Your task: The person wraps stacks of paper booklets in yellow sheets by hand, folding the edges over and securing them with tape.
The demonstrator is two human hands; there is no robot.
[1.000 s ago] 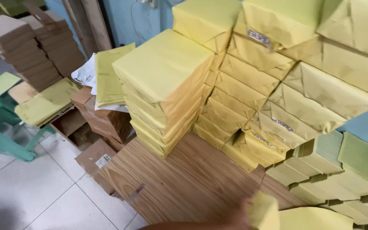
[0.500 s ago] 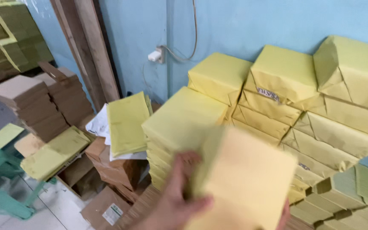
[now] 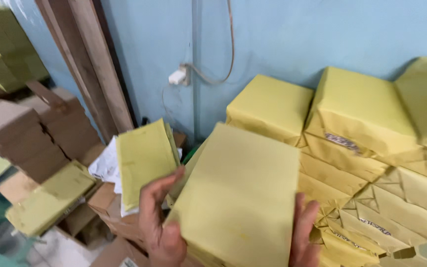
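Two hands lift one yellow parcel

Dozens of yellow paper-wrapped bundles (image 3: 371, 143), blocky with creased, folded ends, fill the right of the frame against a smooth pale-blue wall (image 3: 273, 39). Brown cardboard stacks (image 3: 21, 133) sit at left, beside a rough wooden plank (image 3: 92, 64). At lower centre, a flat rectangular yellow-paper parcel (image 3: 238, 198) is gripped from both sides: the left hand (image 3: 159, 222) curls around its left edge, and the right hand (image 3: 303, 232) presses fingers on its right edge.

Yellow wrapped packet (image 3: 238, 198) filling the space between left hand (image 3: 161, 222) and right hand (image 3: 305, 232), stacked yellow bundles (image 3: 371, 148) crowding the right, cardboard boxes (image 3: 109, 207) below left, open room above toward blue wall (image 3: 282, 39)
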